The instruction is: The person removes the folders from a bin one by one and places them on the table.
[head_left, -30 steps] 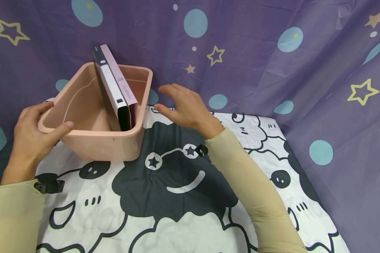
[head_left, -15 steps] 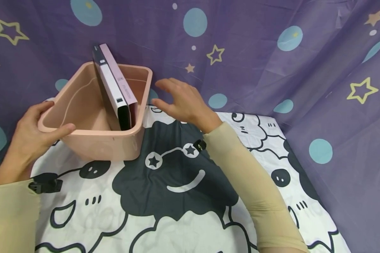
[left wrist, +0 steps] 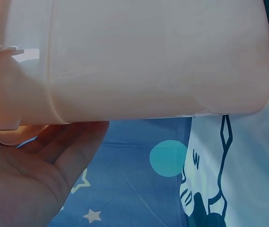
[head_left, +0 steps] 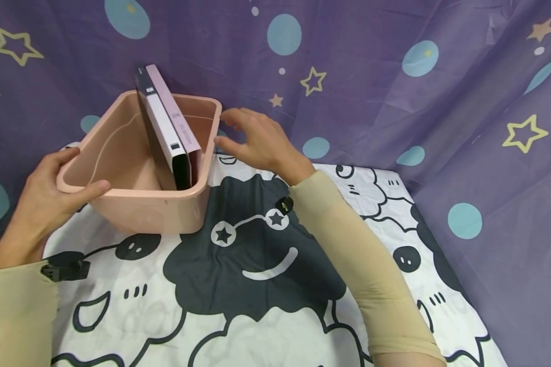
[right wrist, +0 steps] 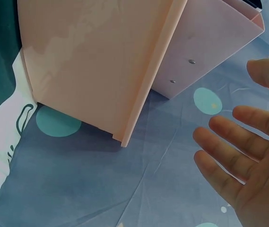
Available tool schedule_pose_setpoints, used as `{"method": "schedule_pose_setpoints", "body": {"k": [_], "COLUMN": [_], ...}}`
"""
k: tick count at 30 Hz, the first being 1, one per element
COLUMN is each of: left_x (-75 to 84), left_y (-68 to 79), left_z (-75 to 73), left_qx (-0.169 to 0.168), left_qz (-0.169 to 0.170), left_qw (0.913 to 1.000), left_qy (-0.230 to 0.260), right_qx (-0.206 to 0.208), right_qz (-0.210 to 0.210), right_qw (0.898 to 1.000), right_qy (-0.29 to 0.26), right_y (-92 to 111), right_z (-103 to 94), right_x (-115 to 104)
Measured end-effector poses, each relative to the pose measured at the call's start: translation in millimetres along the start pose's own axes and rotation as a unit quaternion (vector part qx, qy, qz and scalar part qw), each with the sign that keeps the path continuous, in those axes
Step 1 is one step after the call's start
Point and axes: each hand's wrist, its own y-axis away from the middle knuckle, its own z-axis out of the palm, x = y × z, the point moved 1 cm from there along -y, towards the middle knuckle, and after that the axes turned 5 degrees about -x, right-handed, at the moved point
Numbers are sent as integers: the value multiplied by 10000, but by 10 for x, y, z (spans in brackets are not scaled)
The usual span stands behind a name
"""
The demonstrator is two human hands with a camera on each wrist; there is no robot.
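A pink plastic bin (head_left: 151,211) stands at the left in the head view. Two upright file binders lean inside it: a black-and-white one (head_left: 164,125) and a pink one (head_left: 178,122), their tops above the rim. My left hand (head_left: 48,199) grips the bin's near left corner, thumb over the front rim; in the left wrist view its fingers (left wrist: 80,146) lie against the outer wall. Fingers spread, my right hand (head_left: 264,142) hovers by the bin's right rim. The right wrist view shows that hand (right wrist: 247,156) apart from the bin and the pink binder (right wrist: 205,42).
A sheet (head_left: 275,336) printed with cartoon sheep lies under the bin. Behind and to the right hangs a purple curtain (head_left: 358,102) with stars and dots, close to the bin's back side. Small black cameras are strapped at both wrists.
My right hand has moved left and slightly up, closer to the bin's right rim. The left hand keeps its hold, its wrist shifted slightly left. The bin and binders stay put.
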Motion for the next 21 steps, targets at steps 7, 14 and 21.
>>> {"method": "schedule_pose_setpoints", "body": {"k": [7, 14, 21], "left_x": [-1, -11, 10], "left_y": [-3, 11, 19], "left_z": [4, -11, 21], "left_qx": [44, 164, 143], "left_qz": [-28, 108, 45], "left_qw": [10000, 9998, 9999], "left_qy": [-73, 32, -40], "right_qx": [-155, -307, -525], "right_qz": [94, 92, 38], "right_qw": [9998, 9995, 9983], "right_qy": [-86, -76, -237], "right_y": [-69, -129, -216], "right_z": [-9, -54, -96], "right_x": [8, -64, -160]}}
